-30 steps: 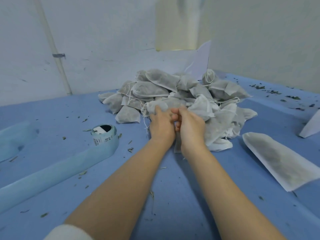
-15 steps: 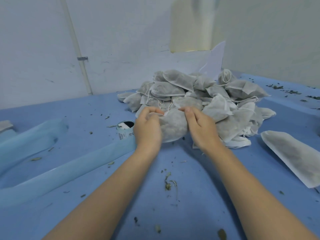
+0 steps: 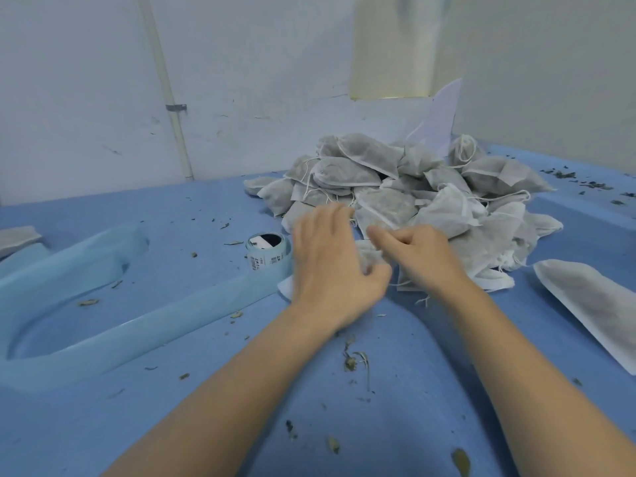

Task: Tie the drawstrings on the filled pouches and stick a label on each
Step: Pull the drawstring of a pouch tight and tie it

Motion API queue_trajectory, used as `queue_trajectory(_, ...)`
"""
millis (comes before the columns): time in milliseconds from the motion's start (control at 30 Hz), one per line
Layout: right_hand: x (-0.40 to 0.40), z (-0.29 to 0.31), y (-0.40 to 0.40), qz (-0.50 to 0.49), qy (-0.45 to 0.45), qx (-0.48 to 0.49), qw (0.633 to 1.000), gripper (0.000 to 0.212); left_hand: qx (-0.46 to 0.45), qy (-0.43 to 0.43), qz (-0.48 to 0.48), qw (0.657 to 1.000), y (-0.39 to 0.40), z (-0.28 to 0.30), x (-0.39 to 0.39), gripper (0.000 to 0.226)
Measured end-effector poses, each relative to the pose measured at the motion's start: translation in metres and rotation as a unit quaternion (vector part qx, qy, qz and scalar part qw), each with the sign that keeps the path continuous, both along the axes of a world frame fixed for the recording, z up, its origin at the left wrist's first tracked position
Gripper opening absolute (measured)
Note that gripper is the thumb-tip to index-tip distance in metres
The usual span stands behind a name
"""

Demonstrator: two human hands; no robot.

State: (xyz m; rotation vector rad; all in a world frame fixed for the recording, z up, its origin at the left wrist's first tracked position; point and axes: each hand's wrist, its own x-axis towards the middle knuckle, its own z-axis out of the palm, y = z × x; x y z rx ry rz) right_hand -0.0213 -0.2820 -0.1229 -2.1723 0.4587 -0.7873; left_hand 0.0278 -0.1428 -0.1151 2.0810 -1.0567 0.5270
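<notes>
since half a second ago the pouch (image 3: pixel 370 253) has been lowered to the blue table (image 3: pixel 430 390), just before the pile of pouches (image 3: pixel 413 187). it is mostly hidden, its long axis unclear. it is pressed under the left hand (image 3: pixel 335 266), fingers loosely spread; something unseen is pinched by the curled right hand (image 3: pixel 421 253). soft grey nonwoven fabric, lumpy filling. a label roll (image 3: pixel 268 251) stands left.

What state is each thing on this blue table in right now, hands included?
Left hand: fingers spread, resting on a grey mesh pouch.
Right hand: fingers curled, pinching at that pouch.
Heap of grey filled pouches: piled loosely, strings showing.
Flat grey pouch: lying apart at right.
Pale blue label roll: upright, strip unrolled.
</notes>
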Motion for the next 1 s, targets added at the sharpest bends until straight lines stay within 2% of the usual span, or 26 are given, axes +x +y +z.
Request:
queue_trajectory(67, 0.0, 0.002, 0.004, 0.029, 0.007, -0.004, 1.0, 0.056, 0.046, 0.044, -0.071, 0.995, -0.011, 0.0, -0.005, 0.077)
queue_trajectory(133, 0.0, 0.004, 0.004, 0.038, 0.002, -0.006, 0.999, 0.054, 0.065, 0.07, -0.095, 0.991, -0.019, 0.0, -0.006, 0.082)
queue_trajectory(233, 0.001, 0.005, 0.0, 0.027, -0.009, 0.005, 1.0, 0.054, 0.054, 0.087, -0.09, 0.991, -0.023, 0.0, -0.003, 0.075)
queue_trajectory(333, 0.001, 0.005, -0.003, 0.021, -0.023, 0.024, 0.999, 0.029, 0.048, 0.093, -0.055, 0.993, -0.021, -0.003, 0.001, 0.067)
queue_trajectory(400, 0.003, 0.004, -0.006, 0.012, -0.038, 0.055, 0.998, 0.022, 0.062, 0.083, -0.047, 0.994, -0.017, -0.004, 0.004, 0.056)
queue_trajectory(500, 0.003, 0.002, -0.01, -0.01, -0.006, 0.011, 1.0, 0.038, 0.08, 0.008, -0.056, 0.995, -0.014, -0.008, 0.008, 0.027)
queue_trajectory(567, 0.0, 0.004, -0.01, -0.044, 0.009, -0.019, 0.999, 0.053, 0.084, -0.016, -0.063, 0.994, -0.013, -0.011, 0.01, 0.026)
queue_trajectory(600, -0.002, 0.005, -0.01, -0.053, 0.008, -0.005, 0.999, 0.057, 0.074, -0.007, -0.065, 0.995, -0.013, -0.012, 0.01, 0.026)
queue_trajectory(667, -0.003, 0.009, -0.008, -0.033, -0.017, 0.119, 0.992, 0.06, 0.037, 0.044, -0.068, 0.996, -0.013, -0.011, 0.012, 0.025)
queue_trajectory(767, 0.001, 0.013, 0.0, 0.052, -0.068, 0.375, 0.923, 0.051, -0.018, 0.145, -0.067, 0.987, -0.015, -0.01, 0.012, 0.022)
queue_trajectory(833, 0.004, 0.013, 0.007, 0.117, -0.088, 0.479, 0.865, 0.04, -0.065, 0.209, -0.069, 0.973, -0.016, -0.009, 0.013, 0.015)
queue_trajectory(933, 0.007, 0.012, 0.017, 0.213, -0.106, 0.547, 0.803, 0.015, -0.173, 0.284, -0.066, 0.941, -0.009, -0.009, 0.018, 0.007)
queue_trajectory(1000, 0.007, 0.01, 0.021, 0.259, -0.102, 0.536, 0.797, 0.013, -0.228, 0.293, -0.066, 0.926, -0.003, -0.011, 0.02, 0.01)
